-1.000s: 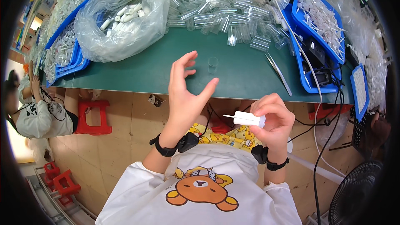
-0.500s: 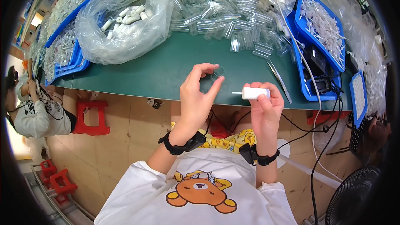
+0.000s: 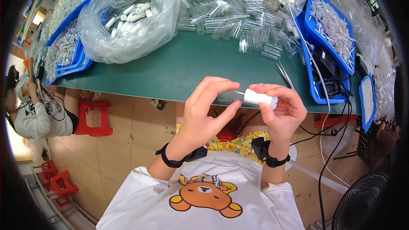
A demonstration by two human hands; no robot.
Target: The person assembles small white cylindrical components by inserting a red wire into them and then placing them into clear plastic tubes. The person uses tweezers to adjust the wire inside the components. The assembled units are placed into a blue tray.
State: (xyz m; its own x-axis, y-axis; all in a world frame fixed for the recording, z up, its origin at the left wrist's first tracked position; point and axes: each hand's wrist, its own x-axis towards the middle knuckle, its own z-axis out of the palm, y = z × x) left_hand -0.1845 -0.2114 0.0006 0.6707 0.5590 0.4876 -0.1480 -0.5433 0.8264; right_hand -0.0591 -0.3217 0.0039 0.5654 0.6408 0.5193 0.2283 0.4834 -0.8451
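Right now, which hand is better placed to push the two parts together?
Right, probably. The right hand pinches the white cylindrical piece with its thin tip aimed at the clear tube, which the left hand holds level above the green table edge. The left seems to be steadying.

Bag of caps (image 3: pixel 128 17) on counter (image 3: pixel 179 72), far left; trays (image 3: pixel 68 53) just left of it. Loose tubes (image 3: pixel 238 25) heaped behind centre. Tray of sticks (image 3: pixel 330 30) right. Tweezers (image 3: pixel 284 74) near front edge. Stools (image 3: pixel 91 117) on floor, below left.
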